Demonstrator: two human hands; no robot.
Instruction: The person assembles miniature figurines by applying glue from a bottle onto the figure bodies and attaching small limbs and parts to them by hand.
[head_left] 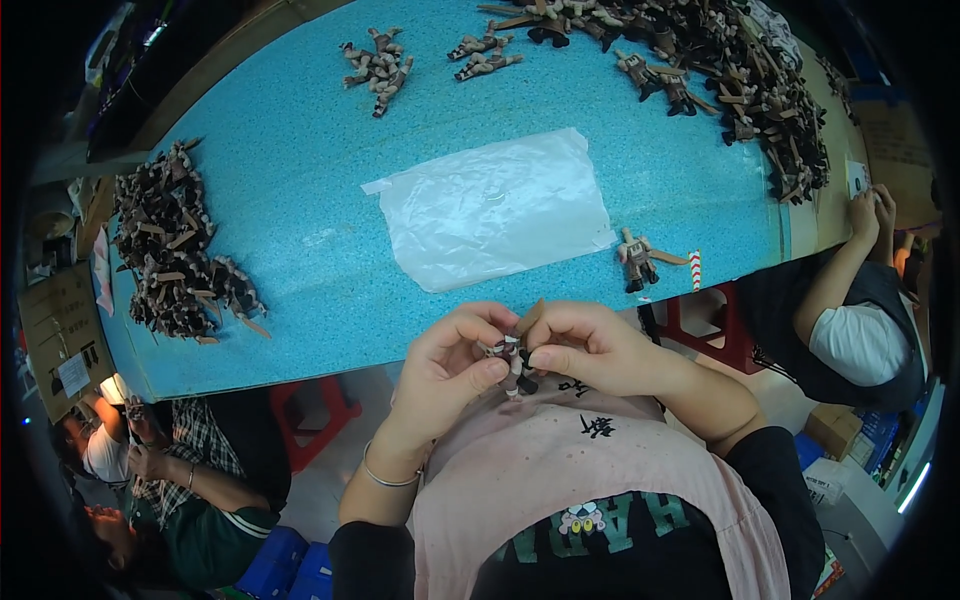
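Observation:
Close to my apron, just off the table's front edge, my left hand (455, 360) and my right hand (585, 350) pinch a small toy figure (512, 365) between them. Its body is pale and dark brown, with a tan flat piece (530, 316) sticking up by my right fingers. My fingertips cover much of it. A single similar figure (636, 260) lies on the table beyond my right hand, its tan strip pointing right. Ahead of my hands, a white sheet (495, 210) is taped to the blue table (290, 220).
Piles of figures lie at the left (165, 240) and far right (750, 80). Loose paler figures (377, 70) sit at the back. One person (200, 480) works at the left, another (860, 330) at the right. Red stools (315, 425) stand below the table edge.

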